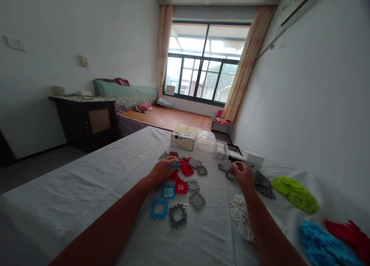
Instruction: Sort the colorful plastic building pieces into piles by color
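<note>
My left hand (164,169) reaches into a loose pile of interlocking plastic building tiles, its fingers bent around a small blue tile (175,166). Beside it lie red tiles (186,168) and grey ones. My right hand (243,173) pinches the edge of a grey tile (226,166) to the right of the pile. Nearer to me are a blue square frame (153,209), a blue tile with a white window insert (169,191), a red window tile (181,186), a dark grey frame (172,216) and a plain grey tile (197,200).
Sorted stacks run down the right: dark grey tiles (263,184), white lattice inserts (239,216), lime-green tiles (295,194), blue tiles (326,245) and red tiles (351,237). At the back stand a yellowish box (182,138), a clear plastic container (206,140) and small white boxes (221,150).
</note>
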The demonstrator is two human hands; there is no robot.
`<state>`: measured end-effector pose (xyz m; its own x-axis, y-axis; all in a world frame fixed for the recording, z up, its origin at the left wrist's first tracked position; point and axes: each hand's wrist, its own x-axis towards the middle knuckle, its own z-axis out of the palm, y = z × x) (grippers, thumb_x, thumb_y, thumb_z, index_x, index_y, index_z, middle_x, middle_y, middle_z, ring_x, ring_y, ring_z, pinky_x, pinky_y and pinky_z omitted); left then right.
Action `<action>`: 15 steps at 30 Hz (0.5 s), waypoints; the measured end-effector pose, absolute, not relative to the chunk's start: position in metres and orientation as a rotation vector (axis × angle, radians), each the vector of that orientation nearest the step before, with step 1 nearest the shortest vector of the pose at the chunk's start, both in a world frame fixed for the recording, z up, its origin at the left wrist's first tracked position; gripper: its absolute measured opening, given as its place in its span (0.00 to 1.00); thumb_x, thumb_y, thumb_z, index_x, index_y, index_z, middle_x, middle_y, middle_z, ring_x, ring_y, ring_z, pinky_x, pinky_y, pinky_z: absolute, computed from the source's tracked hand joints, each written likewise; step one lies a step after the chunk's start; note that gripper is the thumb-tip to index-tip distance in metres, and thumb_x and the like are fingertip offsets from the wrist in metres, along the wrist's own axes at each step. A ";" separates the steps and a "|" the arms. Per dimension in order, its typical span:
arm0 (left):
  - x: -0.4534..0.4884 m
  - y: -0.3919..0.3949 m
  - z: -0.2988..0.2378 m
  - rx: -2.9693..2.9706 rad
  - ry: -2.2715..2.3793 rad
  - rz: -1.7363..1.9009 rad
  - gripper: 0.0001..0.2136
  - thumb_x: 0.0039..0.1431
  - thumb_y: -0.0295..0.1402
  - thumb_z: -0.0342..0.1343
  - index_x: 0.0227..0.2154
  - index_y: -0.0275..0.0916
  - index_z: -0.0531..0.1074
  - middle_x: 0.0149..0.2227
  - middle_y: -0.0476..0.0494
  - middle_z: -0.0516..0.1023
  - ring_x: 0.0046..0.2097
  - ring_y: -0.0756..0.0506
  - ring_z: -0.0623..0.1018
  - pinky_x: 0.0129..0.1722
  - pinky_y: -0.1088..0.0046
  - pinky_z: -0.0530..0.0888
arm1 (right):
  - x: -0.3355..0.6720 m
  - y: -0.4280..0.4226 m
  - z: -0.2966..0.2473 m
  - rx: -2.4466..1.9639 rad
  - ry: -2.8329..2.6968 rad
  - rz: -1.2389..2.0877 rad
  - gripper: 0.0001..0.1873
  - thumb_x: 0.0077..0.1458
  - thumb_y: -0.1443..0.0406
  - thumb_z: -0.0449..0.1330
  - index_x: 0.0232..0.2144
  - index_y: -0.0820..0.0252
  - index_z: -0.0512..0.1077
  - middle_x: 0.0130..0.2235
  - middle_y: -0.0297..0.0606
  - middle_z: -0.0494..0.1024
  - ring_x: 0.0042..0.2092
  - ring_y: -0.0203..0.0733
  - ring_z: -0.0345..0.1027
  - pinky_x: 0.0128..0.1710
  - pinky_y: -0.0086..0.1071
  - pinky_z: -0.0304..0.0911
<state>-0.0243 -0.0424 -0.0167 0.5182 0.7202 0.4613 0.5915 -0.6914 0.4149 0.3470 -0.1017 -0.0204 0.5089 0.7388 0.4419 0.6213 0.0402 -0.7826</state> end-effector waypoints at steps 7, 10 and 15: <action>-0.025 -0.044 -0.013 2.508 1.232 0.910 0.18 0.57 0.31 0.52 0.51 0.44 0.70 0.50 0.45 0.75 0.47 0.43 0.76 0.48 0.68 0.71 | 0.405 -0.106 -0.039 -1.584 -0.758 0.101 0.23 0.46 0.52 0.55 0.39 0.62 0.70 0.29 0.42 0.78 0.29 0.45 0.74 0.27 0.33 0.68; -0.027 -0.042 -0.012 2.451 1.303 0.949 0.19 0.56 0.30 0.53 0.52 0.42 0.70 0.51 0.42 0.75 0.50 0.42 0.75 0.52 0.66 0.69 | 0.402 -0.108 -0.037 -1.638 -0.739 0.049 0.24 0.46 0.55 0.54 0.43 0.65 0.70 0.30 0.43 0.78 0.28 0.46 0.73 0.27 0.35 0.67; -0.029 -0.038 -0.012 2.258 1.323 1.052 0.17 0.57 0.33 0.51 0.49 0.38 0.72 0.48 0.40 0.77 0.50 0.41 0.76 0.51 0.67 0.70 | 0.369 -0.106 -0.021 -1.700 -0.972 -0.139 0.22 0.50 0.58 0.51 0.43 0.67 0.71 0.29 0.45 0.78 0.26 0.45 0.72 0.28 0.35 0.66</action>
